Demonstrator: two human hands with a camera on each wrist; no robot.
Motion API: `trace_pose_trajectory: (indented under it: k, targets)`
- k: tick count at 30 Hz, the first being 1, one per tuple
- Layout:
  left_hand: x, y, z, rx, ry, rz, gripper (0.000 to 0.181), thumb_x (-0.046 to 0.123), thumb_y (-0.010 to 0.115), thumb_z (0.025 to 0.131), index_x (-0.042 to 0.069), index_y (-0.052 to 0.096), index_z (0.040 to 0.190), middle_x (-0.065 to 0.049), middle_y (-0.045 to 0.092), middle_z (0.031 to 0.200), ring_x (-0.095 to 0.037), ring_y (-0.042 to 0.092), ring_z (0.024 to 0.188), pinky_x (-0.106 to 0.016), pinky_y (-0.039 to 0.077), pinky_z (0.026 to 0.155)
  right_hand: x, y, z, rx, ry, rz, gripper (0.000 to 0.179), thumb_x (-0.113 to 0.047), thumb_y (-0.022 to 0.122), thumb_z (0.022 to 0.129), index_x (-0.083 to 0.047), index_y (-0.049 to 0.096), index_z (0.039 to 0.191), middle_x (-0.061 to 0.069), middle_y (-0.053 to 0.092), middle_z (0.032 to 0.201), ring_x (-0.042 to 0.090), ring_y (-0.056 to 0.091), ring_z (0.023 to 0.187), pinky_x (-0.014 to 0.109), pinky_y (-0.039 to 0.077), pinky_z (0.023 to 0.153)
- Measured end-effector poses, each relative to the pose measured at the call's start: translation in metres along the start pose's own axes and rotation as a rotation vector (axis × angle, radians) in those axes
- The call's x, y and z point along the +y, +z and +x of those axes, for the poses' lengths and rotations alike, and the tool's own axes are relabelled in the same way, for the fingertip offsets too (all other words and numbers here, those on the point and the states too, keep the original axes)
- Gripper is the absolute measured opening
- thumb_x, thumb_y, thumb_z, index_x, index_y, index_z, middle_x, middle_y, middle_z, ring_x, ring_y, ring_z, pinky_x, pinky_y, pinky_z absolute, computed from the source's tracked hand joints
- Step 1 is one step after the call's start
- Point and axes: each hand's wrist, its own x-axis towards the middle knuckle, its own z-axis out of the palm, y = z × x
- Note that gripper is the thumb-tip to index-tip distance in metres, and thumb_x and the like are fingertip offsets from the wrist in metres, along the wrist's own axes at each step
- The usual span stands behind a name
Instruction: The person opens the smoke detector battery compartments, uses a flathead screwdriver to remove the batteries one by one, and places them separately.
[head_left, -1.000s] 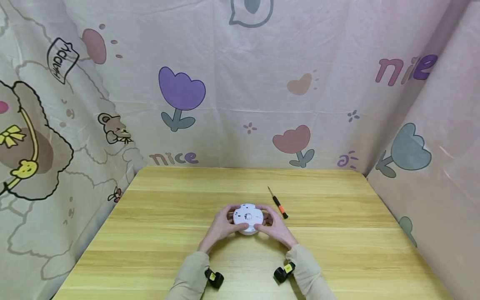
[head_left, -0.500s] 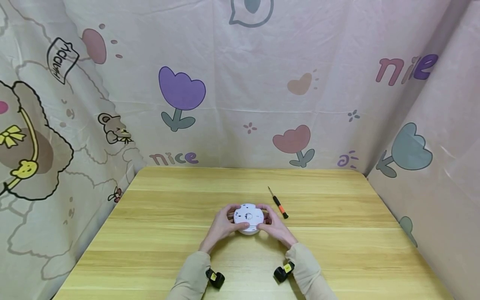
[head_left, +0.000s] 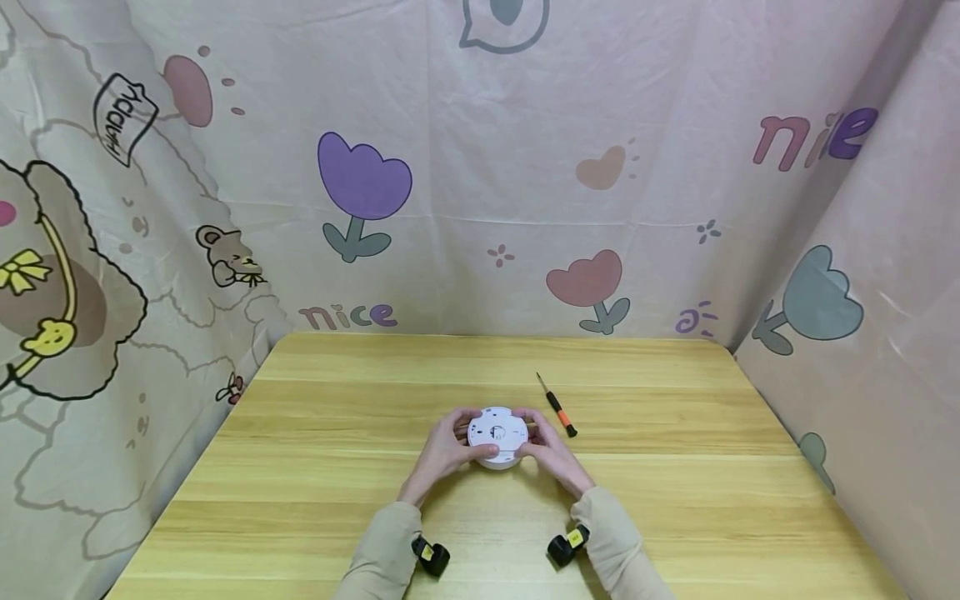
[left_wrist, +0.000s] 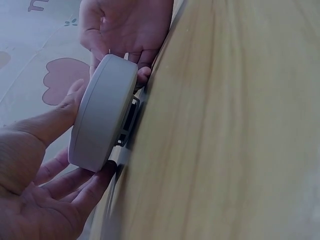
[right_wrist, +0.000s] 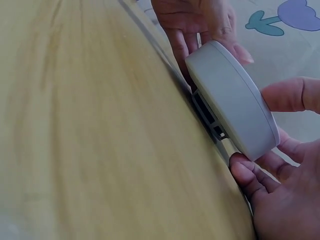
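Note:
A round white plastic device (head_left: 498, 430), with small dark marks on its flat top, is held just over the middle of the table between both hands. My left hand (head_left: 441, 457) grips its left side, thumb on the top face and fingers curled under the edge. On the opposite side my right hand (head_left: 553, 457) holds it the same way, its thumb at the near right rim. Both wrist views show the smooth side wall and a dark slotted bracket (left_wrist: 129, 120) on the underside, close to the wood.
Behind the right hand lies a small screwdriver (head_left: 557, 407) with a black and orange handle, its tip pointing away. The wooden table (head_left: 337, 417) ends at a printed cloth curtain (head_left: 465, 267) at the back and sides. Black cameras (head_left: 431, 557) sit on both wrists.
The right thumb has shifted slightly right along the device's near rim. Both hands keep their hold, and the device stays in nearly the same place.

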Motion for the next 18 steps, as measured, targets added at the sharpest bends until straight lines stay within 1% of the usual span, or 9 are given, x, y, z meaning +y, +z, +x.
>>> trace_pose_trajectory:
  k: [5, 10, 13, 15, 18]
  targets:
    - [0.0018, -0.0013, -0.0006, -0.004, 0.010, 0.004, 0.073, 0.034, 0.079, 0.059, 0.004, 0.050, 0.119, -0.017, 0.057, 0.120, -0.029, 0.055, 0.111, -0.038, 0.046, 0.096, -0.0018, -0.0019, 0.0004, -0.012, 0.001, 0.001, 0.063, 0.001, 0.061, 0.072, -0.002, 0.037, 0.130, 0.019, 0.041, 0.124, 0.021, 0.050, 0.094, 0.028, 0.041, 0.085]
    - [0.0025, -0.0019, -0.0004, -0.004, 0.001, 0.027, 0.074, 0.036, 0.079, 0.058, 0.006, 0.051, 0.119, -0.017, 0.058, 0.119, -0.028, 0.055, 0.111, -0.038, 0.046, 0.095, -0.0028, -0.0042, 0.0001, -0.029, 0.008, -0.001, 0.065, 0.000, 0.062, 0.072, -0.003, 0.036, 0.131, 0.019, 0.041, 0.125, 0.025, 0.052, 0.097, 0.029, 0.041, 0.087]
    - [0.0021, -0.0022, -0.0004, -0.006, 0.006, 0.029, 0.073, 0.037, 0.079, 0.058, 0.006, 0.051, 0.119, -0.018, 0.058, 0.120, -0.029, 0.055, 0.111, -0.039, 0.046, 0.095, -0.0021, -0.0053, 0.0002, -0.036, 0.010, -0.003, 0.064, -0.001, 0.063, 0.072, -0.004, 0.036, 0.131, 0.019, 0.041, 0.125, 0.026, 0.052, 0.099, 0.029, 0.040, 0.088]
    - [0.0017, -0.0025, -0.0006, -0.015, 0.014, 0.032, 0.074, 0.037, 0.078, 0.059, 0.006, 0.050, 0.119, -0.018, 0.057, 0.120, -0.029, 0.054, 0.112, -0.040, 0.046, 0.095, -0.0009, -0.0058, 0.0006, -0.038, 0.011, -0.004, 0.064, -0.001, 0.063, 0.073, -0.004, 0.037, 0.131, 0.019, 0.042, 0.124, 0.025, 0.052, 0.099, 0.029, 0.040, 0.088]
    - [0.0006, -0.0024, -0.0003, -0.048, 0.015, 0.040, 0.077, 0.039, 0.078, 0.058, 0.007, 0.048, 0.121, -0.017, 0.056, 0.122, -0.028, 0.053, 0.114, -0.037, 0.046, 0.095, 0.0013, -0.0066, 0.0010, -0.041, 0.009, -0.001, 0.063, -0.001, 0.062, 0.073, -0.004, 0.037, 0.131, 0.019, 0.042, 0.123, 0.022, 0.052, 0.097, 0.029, 0.040, 0.088]
